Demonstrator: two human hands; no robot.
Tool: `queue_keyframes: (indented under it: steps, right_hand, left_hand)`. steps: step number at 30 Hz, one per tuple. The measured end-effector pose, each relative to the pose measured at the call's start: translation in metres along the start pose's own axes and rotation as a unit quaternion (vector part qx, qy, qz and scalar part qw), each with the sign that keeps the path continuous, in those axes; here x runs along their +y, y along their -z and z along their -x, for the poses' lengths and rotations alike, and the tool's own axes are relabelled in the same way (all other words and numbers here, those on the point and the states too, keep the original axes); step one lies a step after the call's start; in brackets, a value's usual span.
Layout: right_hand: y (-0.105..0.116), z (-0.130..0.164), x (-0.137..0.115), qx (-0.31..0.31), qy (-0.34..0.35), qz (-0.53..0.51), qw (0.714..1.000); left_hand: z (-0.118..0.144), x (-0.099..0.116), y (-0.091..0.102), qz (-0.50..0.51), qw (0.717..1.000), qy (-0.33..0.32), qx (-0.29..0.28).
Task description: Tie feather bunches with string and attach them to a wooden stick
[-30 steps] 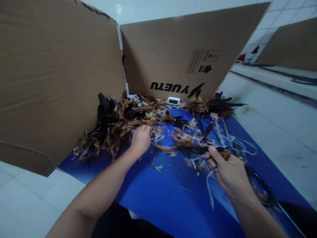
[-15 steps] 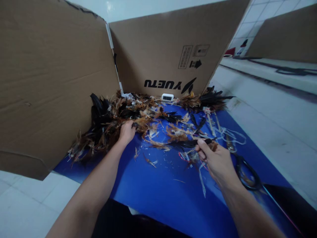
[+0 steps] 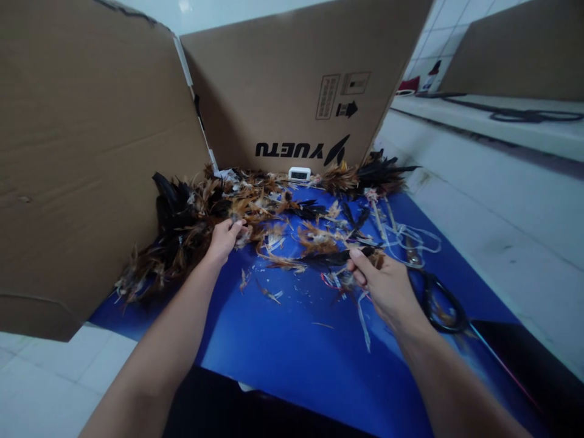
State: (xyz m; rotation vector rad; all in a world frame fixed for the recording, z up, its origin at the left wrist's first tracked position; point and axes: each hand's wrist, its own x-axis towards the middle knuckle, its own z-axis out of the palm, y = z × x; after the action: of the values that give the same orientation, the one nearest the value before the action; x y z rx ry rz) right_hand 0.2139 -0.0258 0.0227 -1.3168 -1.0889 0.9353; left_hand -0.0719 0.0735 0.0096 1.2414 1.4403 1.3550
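Note:
A heap of brown and black feathers [image 3: 201, 219] lies along the back of a blue sheet [image 3: 292, 340]. My left hand [image 3: 223, 238] reaches into the heap and pinches a small tuft of feathers between thumb and fingers. My right hand [image 3: 383, 285] grips the quill end of a long dark feather [image 3: 328, 258] that points left across the sheet. Loose feather scraps and white strips lie between the two hands.
Brown cardboard panels [image 3: 91, 134] stand as a screen at the left and back. A small white digital clock [image 3: 300, 174] sits at the back. Black-handled scissors [image 3: 435, 298] and white string loops [image 3: 410, 237] lie right of my right hand. White tiled counter surrounds the sheet.
My left hand has drawn back from deep in the heap, now pinching a tuft at its edge. My right hand still holds the dark feather. The view has drifted right and up.

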Motion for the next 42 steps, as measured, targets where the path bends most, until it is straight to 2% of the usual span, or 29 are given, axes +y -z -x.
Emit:
queue_keyframes:
  steps: [3,8,11,15,20,23,25,28,29,31,33,37,42]
  right_hand:
    - [0.000,0.000,0.001,-0.005,0.008,0.011,1.000]
    - [0.001,0.000,0.003,-0.010,0.005,0.016,1.000]
    - [0.000,0.001,0.003,-0.014,0.003,0.020,1.000]
    - [-0.001,0.001,0.002,-0.028,-0.002,0.026,0.999]
    - [0.000,0.000,0.001,-0.053,-0.034,0.019,0.998]
    - [0.003,-0.003,0.006,-0.043,0.012,0.101,0.994]
    - [0.004,-0.005,0.011,-0.019,0.108,0.202,0.973]
    - [0.002,-0.004,0.015,0.032,0.272,0.339,0.900]
    - [0.000,-0.002,0.015,0.037,0.314,0.364,0.876]
    - [-0.005,0.003,0.013,0.009,0.370,0.385,0.846]
    - [-0.010,0.009,0.011,-0.043,0.399,0.392,0.828]
    - [-0.019,0.018,0.013,-0.123,0.413,0.408,0.805]
    - [-0.021,0.019,0.019,-0.156,0.414,0.406,0.800]
  left_hand:
    - [0.003,0.005,-0.001,0.029,0.999,0.015,-0.040]
    - [0.004,0.006,-0.002,0.051,0.996,0.067,-0.042]
    - [0.007,0.005,-0.004,0.077,0.990,0.093,-0.078]
    - [0.014,0.006,-0.009,0.088,0.980,0.080,-0.156]
    - [0.023,0.007,-0.016,0.083,0.978,0.038,-0.188]
    - [0.029,0.007,-0.022,0.077,0.976,0.008,-0.203]
    - [0.034,0.008,-0.028,0.065,0.975,-0.010,-0.212]
    - [0.045,0.011,-0.037,0.054,0.970,-0.025,-0.235]
    - [0.050,0.012,-0.040,0.058,0.967,-0.022,-0.247]
    - [0.061,0.015,-0.046,0.072,0.959,-0.018,-0.273]
    - [0.070,0.016,-0.052,0.080,0.950,-0.009,-0.302]
    - [0.083,0.015,-0.061,0.087,0.938,0.019,-0.335]
    - [0.087,0.008,-0.065,0.081,0.929,0.019,-0.361]
